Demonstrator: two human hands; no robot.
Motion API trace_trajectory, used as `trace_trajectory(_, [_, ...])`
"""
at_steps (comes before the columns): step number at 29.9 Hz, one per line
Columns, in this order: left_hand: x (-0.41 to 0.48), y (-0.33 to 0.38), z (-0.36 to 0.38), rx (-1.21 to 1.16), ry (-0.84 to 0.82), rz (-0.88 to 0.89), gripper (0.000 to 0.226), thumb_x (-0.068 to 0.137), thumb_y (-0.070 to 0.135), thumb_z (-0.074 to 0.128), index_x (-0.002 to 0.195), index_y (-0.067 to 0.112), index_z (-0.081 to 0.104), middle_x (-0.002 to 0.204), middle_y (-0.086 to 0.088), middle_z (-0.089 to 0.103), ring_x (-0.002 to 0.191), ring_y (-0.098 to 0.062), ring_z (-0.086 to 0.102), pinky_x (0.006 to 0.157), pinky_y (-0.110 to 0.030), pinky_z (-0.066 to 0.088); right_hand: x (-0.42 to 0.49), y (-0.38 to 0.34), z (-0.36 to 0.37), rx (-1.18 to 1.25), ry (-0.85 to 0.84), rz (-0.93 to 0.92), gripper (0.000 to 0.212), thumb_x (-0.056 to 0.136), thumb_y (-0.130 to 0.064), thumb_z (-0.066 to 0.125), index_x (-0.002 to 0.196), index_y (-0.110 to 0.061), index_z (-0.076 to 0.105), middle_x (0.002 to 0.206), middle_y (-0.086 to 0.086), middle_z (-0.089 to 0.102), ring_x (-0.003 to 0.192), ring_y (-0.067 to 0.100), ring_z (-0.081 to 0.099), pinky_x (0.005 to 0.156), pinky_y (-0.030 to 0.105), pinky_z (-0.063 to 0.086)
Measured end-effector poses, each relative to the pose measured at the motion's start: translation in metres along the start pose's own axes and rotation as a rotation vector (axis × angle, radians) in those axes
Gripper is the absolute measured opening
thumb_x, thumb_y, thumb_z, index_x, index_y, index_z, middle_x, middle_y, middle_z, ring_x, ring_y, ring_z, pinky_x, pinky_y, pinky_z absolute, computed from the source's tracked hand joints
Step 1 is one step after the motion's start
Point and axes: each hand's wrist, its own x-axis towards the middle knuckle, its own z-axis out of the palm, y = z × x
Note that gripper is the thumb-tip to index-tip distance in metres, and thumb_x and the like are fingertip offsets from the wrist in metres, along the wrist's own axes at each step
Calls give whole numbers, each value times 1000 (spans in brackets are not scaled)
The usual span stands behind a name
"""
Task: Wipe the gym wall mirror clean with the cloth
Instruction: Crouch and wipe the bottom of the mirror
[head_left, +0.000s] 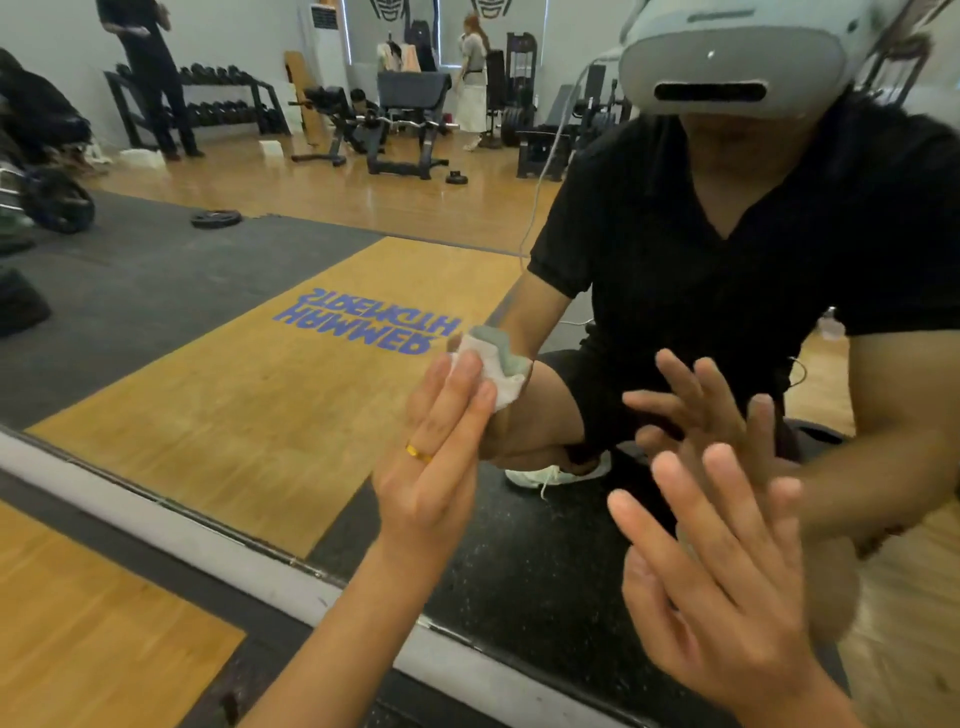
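- The cloth (493, 371), white with a pale green fold, is pressed against the mirror (218, 291) by the straight fingers of the left hand (431, 467), low on the glass and above the pale bottom frame (156, 512).
- A gold ring (418, 453) is worn on 1 finger of that hand.
- The right hand (727, 597) is held wide, fingers spread, nothing gripped, right of the cloth; whether the glass is touched cannot be told.
- Blue lettering (363, 325) on a wooden floor panel is reflected just left of the cloth.
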Motion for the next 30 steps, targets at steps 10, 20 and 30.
trace_trajectory(10, [9,-22,-20,-128,-162,70,38,98,0,66,134,10,61,154,2,52,130,-22,62,104,-36,54,17,-14,46,-339,-132,-32,56,103,-23,41,158,-15,36,171,5,20,158,28,17,128,48,8])
trace_trajectory(20, [42,-19,-12,-193,-98,134,57,82,-13,75,135,1,57,143,-10,58,133,-29,59,99,-48,57,20,-13,45,-283,-110,-33,52,94,-20,57,145,-13,51,162,7,39,156,31,23,126,53,12])
trace_trajectory(30, [-8,-47,-23,-71,24,-88,48,80,-24,69,125,-8,62,143,-14,55,134,-36,57,113,-42,46,26,-15,44,-222,-88,-4,46,98,-19,57,143,-12,57,159,7,43,156,31,25,126,53,11])
